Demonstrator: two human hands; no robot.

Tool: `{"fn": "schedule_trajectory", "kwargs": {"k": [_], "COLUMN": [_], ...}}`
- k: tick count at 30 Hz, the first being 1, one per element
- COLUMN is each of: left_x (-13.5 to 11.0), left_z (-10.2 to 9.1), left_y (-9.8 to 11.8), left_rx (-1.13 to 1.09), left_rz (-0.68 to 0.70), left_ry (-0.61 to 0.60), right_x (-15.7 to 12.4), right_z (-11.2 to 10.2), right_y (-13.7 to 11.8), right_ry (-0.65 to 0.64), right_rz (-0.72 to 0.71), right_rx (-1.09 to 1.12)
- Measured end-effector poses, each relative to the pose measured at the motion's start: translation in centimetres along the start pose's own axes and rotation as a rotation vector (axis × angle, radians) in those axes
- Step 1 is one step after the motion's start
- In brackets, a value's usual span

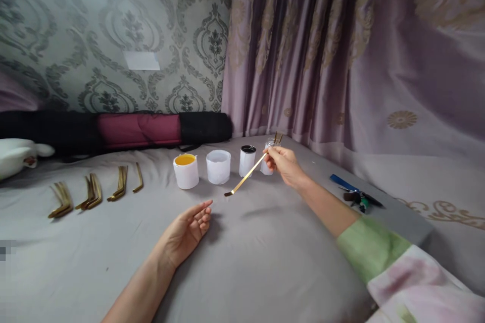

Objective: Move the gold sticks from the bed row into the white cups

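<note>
My right hand [283, 163] pinches the upper end of a long thin gold stick [246, 176], which slants down to the left with its small scoop tip hovering above the grey sheet. Just behind it stands a row of small white cups: one with yellow paste [185, 171], a plain white one [218, 166], one with a black top [247, 160], and a clear one [267, 157] partly behind my fingers with a gold stick in it. My left hand [186, 232] rests on the sheet, palm half up, fingers loosely apart and holding nothing.
Several bent gold sticks [91, 194] lie in small groups at the left. A black and maroon roll [113, 130] lies along the wall, a white object [17, 156] at far left. A blue tool with keys [354, 193] lies at right by the purple curtain [341, 60].
</note>
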State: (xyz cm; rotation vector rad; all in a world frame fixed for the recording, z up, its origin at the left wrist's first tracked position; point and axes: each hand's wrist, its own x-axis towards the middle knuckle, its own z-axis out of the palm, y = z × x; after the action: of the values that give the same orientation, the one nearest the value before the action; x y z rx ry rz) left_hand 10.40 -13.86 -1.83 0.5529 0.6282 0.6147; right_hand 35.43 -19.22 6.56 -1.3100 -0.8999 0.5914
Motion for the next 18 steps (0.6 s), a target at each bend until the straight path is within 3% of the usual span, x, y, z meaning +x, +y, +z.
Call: {"fn": "schedule_trajectory", "kwargs": {"k": [9,18], "left_x": [-0.2,-0.3], "left_z": [-0.3,-0.4], "left_y": [0.4,0.4], "left_rx": [-0.128,-0.182], "left_rz": [0.093,0.111], "left_ry": [0.044,0.048], "right_x": [2.6,6.1], "right_z": [-4.5,-7.7], "right_y": [-4.2,-8.6], "right_ry": [0.142,0.321], "right_rz": [-0.068,-0.179], "right_rx": [-0.022,-0.14]}}
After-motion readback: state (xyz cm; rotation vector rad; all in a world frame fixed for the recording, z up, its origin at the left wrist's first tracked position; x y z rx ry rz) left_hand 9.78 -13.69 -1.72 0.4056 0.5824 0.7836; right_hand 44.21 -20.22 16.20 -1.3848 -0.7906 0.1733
